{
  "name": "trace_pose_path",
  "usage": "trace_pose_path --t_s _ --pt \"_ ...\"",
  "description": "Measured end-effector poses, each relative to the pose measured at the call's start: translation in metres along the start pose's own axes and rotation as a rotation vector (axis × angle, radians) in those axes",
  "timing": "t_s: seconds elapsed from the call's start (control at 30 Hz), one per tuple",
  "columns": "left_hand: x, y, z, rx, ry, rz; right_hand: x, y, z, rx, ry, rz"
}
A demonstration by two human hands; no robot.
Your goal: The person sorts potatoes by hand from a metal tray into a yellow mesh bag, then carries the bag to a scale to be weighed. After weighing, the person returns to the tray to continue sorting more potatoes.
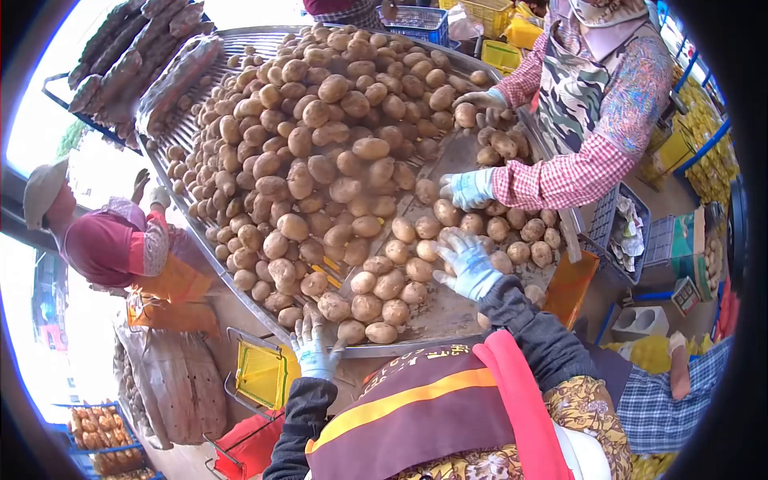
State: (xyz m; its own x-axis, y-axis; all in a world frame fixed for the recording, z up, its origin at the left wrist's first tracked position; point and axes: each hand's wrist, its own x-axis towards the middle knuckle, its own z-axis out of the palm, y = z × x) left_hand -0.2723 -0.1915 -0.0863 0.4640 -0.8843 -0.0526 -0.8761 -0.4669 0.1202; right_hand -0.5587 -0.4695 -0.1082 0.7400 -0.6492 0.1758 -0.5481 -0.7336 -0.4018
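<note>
A large heap of potatoes (328, 172) covers a metal sorting table (436, 324). My left hand (317, 350), in a pale blue and grey glove, is at the near edge of the table with its fingers spread, close beside the nearest potatoes. My right hand (468, 264), gloved the same way, reaches over the table with fingers stretched apart, next to a loose group of potatoes (390, 284) on its left. More potatoes (520, 240) lie to its right. Neither hand shows a potato in its grasp.
Across the table a co-worker (592, 104) has gloved hands among the potatoes. Another person (120, 240) stands at the left side. Full sacks (176, 76) rest at the far left. A yellow basket (268, 374) hangs near the front edge; a blue crate (620, 232) stands at right.
</note>
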Motion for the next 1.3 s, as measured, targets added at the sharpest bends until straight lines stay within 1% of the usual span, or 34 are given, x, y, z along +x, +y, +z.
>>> trace_pose_path --t_s 0.03,0.07,0.13,0.17,0.2,0.27,0.3,0.37,0.4,0.47,0.5,0.53,0.6,0.63,0.67,0.73,0.77,0.8,0.83,0.9,0.93,0.97,1.0,1.03,1.07,1.1,1.13,1.17,1.2,1.23,1.27,1.3 --pt "-0.009 -0.006 -0.004 -0.031 -0.036 -0.025 0.018 -0.008 0.003 -0.009 -0.061 -0.029" --pt "-0.018 -0.01 -0.006 -0.028 -0.026 -0.054 0.037 -0.017 0.002 -0.051 -0.115 -0.062" --pt "-0.038 -0.015 -0.007 -0.017 -0.135 -0.096 0.066 -0.032 0.017 -0.047 -0.188 -0.105" --pt "-0.047 -0.017 -0.007 -0.012 -0.171 -0.106 0.08 -0.046 0.014 -0.071 -0.3 -0.075" --pt "-0.057 -0.019 -0.006 -0.009 -0.163 -0.132 0.091 -0.058 0.016 -0.099 -0.346 -0.064" --pt "-0.07 -0.021 -0.005 -0.004 -0.159 -0.096 0.105 -0.078 0.023 -0.108 -0.436 -0.05" --pt "-0.076 -0.02 -0.007 -0.024 -0.176 -0.117 0.109 -0.088 0.026 -0.102 -0.437 -0.068" --pt "-0.085 -0.024 -0.006 -0.047 -0.175 -0.147 0.106 -0.103 0.033 -0.231 -0.471 -0.031" --pt "-0.087 -0.025 -0.005 -0.076 -0.177 -0.156 0.101 -0.104 0.033 -0.228 -0.472 -0.03" --pt "-0.086 -0.025 -0.007 -0.095 -0.171 -0.153 0.091 -0.099 0.027 -0.173 -0.554 -0.14" --pt "-0.082 -0.025 -0.009 -0.049 -0.135 -0.129 0.084 -0.09 0.03 -0.178 -0.501 -0.156" --pt "-0.076 -0.026 -0.011 -0.005 -0.097 -0.1 0.077 -0.079 0.036 -0.177 -0.496 -0.133" --pt "-0.054 -0.019 -0.018 0.016 -0.111 -0.057 0.058 -0.054 0.043 -0.246 -0.47 -0.15" --pt "-0.041 -0.01 -0.022 0.048 -0.091 -0.02 0.045 -0.043 0.04 -0.207 -0.39 -0.118" --pt "-0.029 -0.002 -0.023 0.077 -0.07 0.016 0.029 -0.029 0.038 -0.177 -0.357 -0.109" --pt "-0.004 0.013 -0.015 0.06 -0.144 0.085 -0.001 -0.011 0.018 -0.296 -0.441 -0.033" --pt "0.004 0.015 -0.004 0.071 -0.16 0.14 -0.017 -0.004 0.008 -0.223 -0.387 0.001" --pt "0.015 0.024 -0.001 0.081 -0.177 0.191 -0.034 0.008 0.01 -0.268 -0.324 0.012" --pt "0.021 0.035 -0.001 0.076 -0.209 0.154 -0.052 0.016 0.013 -0.302 -0.315 0.058" --pt "0.036 0.044 0.004 0.075 -0.241 0.172 -0.081 0.035 0.013 -0.393 -0.283 0.126" --pt "0.041 0.048 0.007 0.084 -0.268 0.165 -0.098 0.045 0.013 -0.315 -0.292 0.217" --pt "0.047 0.051 0.007 0.08 -0.255 0.23 -0.11 0.048 0.008 -0.354 -0.262 0.238" --pt "0.052 0.055 0.01 0.073 -0.261 0.242 -0.123 0.049 0.007 -0.394 -0.228 0.26" --pt "0.059 0.062 0.012 0.048 -0.244 0.334 -0.128 0.048 0.008 -0.361 -0.214 0.321" --pt "0.066 0.068 0.013 0.025 -0.224 0.424 -0.132 0.049 0.013 -0.366 -0.22 0.327" --pt "0.075 0.076 0.016 -0.029 -0.262 0.457 -0.134 0.049 0.02 -0.344 -0.17 0.346" --pt "0.083 0.088 0.02 -0.049 -0.244 0.51 -0.137 0.049 0.025 -0.322 -0.12 0.364" --pt "0.094 0.091 0.038 -0.004 -0.219 0.564 -0.138 0.039 0.026 -0.264 -0.011 0.371" --pt "0.105 0.103 0.042 0.038 -0.194 0.614 -0.135 0.022 0.019 -0.17 0.074 0.395" --pt "0.111 0.114 0.045 0.003 -0.244 0.579 -0.137 0.015 0.018 -0.204 0.021 0.353" --pt "0.114 0.133 0.031 -0.013 -0.287 0.522 -0.14 0.011 0.018 -0.233 -0.03 0.313" --pt "0.119 0.134 0.035 -0.078 -0.269 0.528 -0.142 0.013 0.015 -0.198 -0.042 0.331"
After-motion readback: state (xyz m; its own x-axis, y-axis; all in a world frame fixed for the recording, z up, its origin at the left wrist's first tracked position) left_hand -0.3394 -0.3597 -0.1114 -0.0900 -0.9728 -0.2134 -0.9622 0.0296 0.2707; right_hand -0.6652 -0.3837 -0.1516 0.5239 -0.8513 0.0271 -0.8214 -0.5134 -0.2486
